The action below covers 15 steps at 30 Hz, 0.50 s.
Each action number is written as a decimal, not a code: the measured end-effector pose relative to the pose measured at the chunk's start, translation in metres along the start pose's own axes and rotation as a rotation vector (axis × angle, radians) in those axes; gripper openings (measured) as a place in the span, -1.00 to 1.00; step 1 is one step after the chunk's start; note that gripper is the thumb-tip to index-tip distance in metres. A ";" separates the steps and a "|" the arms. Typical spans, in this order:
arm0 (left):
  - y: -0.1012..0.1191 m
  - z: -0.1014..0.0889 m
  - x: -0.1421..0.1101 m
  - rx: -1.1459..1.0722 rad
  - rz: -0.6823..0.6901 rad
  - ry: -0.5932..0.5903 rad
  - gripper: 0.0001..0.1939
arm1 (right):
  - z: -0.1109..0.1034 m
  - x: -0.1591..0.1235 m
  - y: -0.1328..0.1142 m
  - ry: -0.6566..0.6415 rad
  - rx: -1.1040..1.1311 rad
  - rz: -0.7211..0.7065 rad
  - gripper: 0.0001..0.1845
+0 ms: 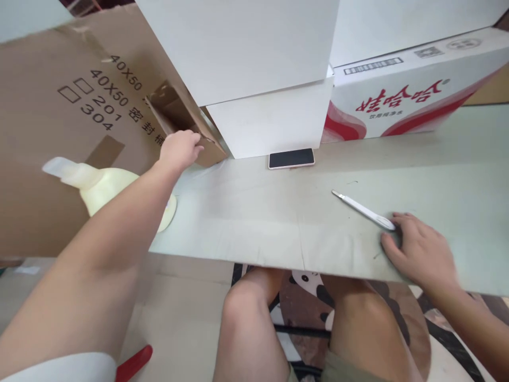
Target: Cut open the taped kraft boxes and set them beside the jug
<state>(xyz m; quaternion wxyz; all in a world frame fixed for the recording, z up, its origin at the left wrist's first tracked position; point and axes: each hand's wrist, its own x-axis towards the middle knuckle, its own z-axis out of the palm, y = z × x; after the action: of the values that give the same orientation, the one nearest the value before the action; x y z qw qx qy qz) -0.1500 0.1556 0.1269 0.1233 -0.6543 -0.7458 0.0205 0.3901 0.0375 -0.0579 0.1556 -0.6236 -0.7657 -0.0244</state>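
Observation:
A small open cardboard box [212, 151] stands against a larger carton on the left. My left hand [182, 149] is at the near edge of its opening, fingers curled over the rim; part of the fingers is hidden. On the table lies a scalpel-like craft knife [363, 210] with a white handle, its blade pointing away to the left. My right hand [427, 252] rests on the table at the handle's end, thumb and forefinger apart on either side of it. Under my left forearm is a pale yellow bottle [107, 183] with a translucent nozzle, partly covered.
A big printed carton [35, 138] fills the left side. White boxes [270, 116] are stacked at the back, with a red-and-white carton [397, 111] to their right. A phone [291, 158] lies before them. My knees are below the table's front edge [278, 265].

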 end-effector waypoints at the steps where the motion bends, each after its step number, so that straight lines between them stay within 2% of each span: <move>1: 0.007 -0.009 -0.017 0.005 0.027 -0.018 -0.71 | -0.003 0.000 -0.001 -0.008 0.003 0.010 -0.58; 6: 0.048 -0.063 -0.119 0.143 0.176 -0.140 -0.83 | -0.015 -0.002 -0.006 -0.068 0.030 0.068 -0.62; 9: 0.084 -0.085 -0.179 0.038 0.282 -0.130 -0.87 | -0.015 -0.005 -0.006 -0.078 0.070 0.103 -0.57; 12: 0.127 -0.091 -0.226 -0.259 0.381 -0.046 -0.84 | -0.016 -0.008 -0.006 -0.032 0.142 0.096 -0.57; 15: 0.174 -0.084 -0.253 -0.389 0.519 0.077 -0.86 | -0.031 -0.006 -0.018 0.081 0.313 0.067 -0.59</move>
<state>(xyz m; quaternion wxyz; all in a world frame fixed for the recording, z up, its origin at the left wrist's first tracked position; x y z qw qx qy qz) 0.0649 -0.0787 0.1350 0.0149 -0.8341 -0.5391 -0.1163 0.3802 0.0205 -0.0273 0.2823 -0.6154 -0.7320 0.0754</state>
